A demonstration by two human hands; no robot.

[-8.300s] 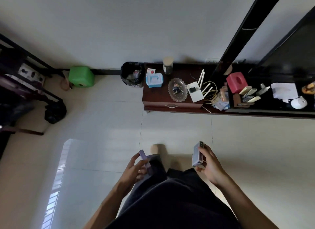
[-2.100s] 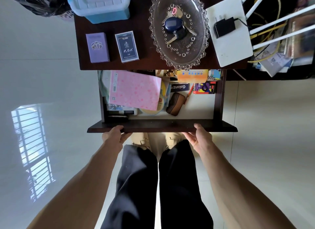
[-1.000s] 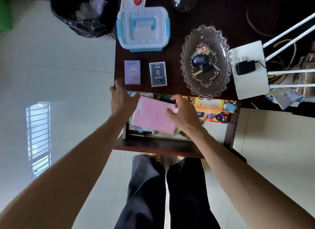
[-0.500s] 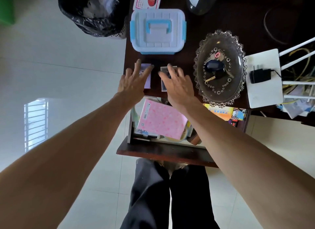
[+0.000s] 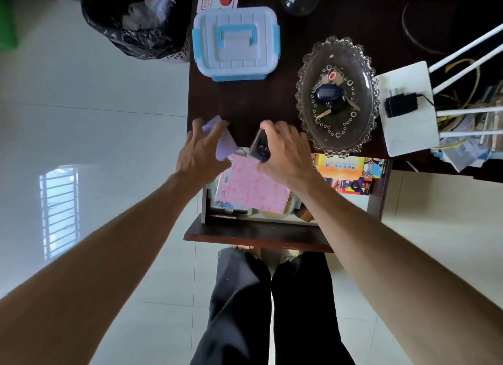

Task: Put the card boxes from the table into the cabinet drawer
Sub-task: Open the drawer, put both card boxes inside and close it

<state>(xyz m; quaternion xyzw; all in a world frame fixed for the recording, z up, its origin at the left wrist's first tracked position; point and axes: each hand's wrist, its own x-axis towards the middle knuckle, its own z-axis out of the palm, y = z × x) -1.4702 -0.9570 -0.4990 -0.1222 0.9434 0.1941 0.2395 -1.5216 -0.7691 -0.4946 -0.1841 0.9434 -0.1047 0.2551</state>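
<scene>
My left hand (image 5: 202, 151) grips a lilac card box (image 5: 226, 143), tilted, at the front edge of the dark wooden cabinet top (image 5: 234, 100). My right hand (image 5: 287, 152) holds a dark blue card box (image 5: 260, 147), tipped on edge. Both boxes hang just above the back of the open drawer (image 5: 258, 232). The drawer is full: a pink notebook (image 5: 253, 187) lies on top at its left, with colourful packets (image 5: 348, 174) at its right.
On the cabinet top stand a white and blue plastic box (image 5: 235, 42), a glass dish with keys (image 5: 337, 98) and a white router with a plug (image 5: 405, 111). A black-lined bin (image 5: 136, 19) stands on the floor at the left. My legs are below the drawer front.
Half a second ago both hands lay flat over the card boxes on the cabinet top. Now each has closed on a box, lifted it and drawn it back towards the drawer.
</scene>
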